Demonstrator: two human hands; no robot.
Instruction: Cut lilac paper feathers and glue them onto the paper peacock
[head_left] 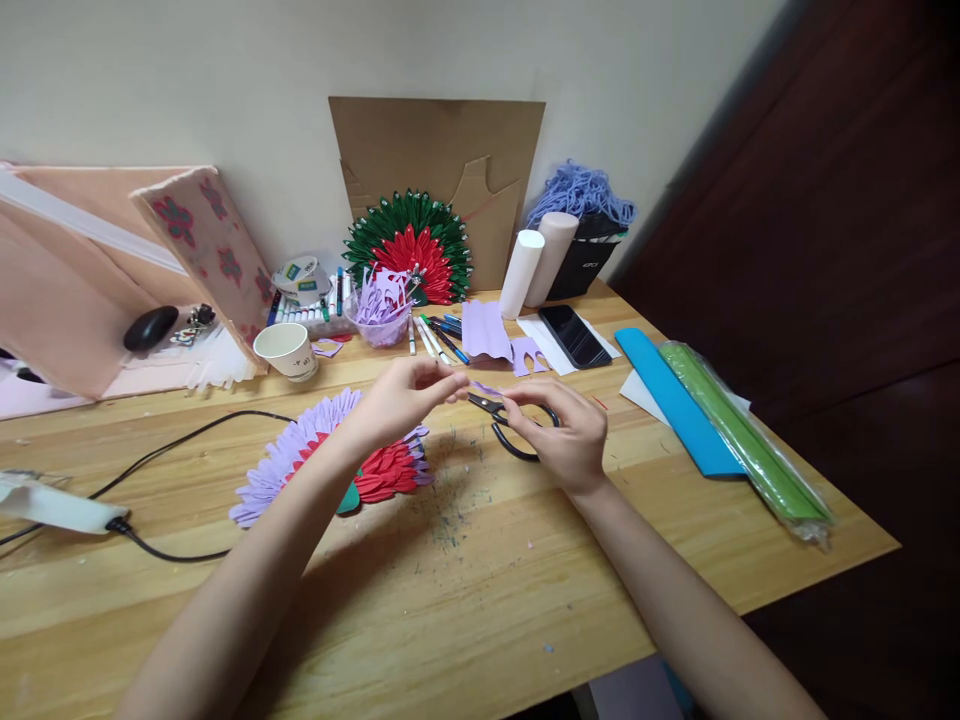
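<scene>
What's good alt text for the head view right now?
The right hand pinches a small purple paper piece, the left hand close by its other end, beside black-handled scissors over a wooden table. A purple-and-red petal fan lies partly hidden by the left arm; a green-and-red fan stands farther back, before brown cardboard.

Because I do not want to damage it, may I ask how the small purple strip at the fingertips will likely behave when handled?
The purple strip looks thin and narrow, so it probably bends or creases easily. Being tiny beside the right hand, it is likely very light.
</scene>
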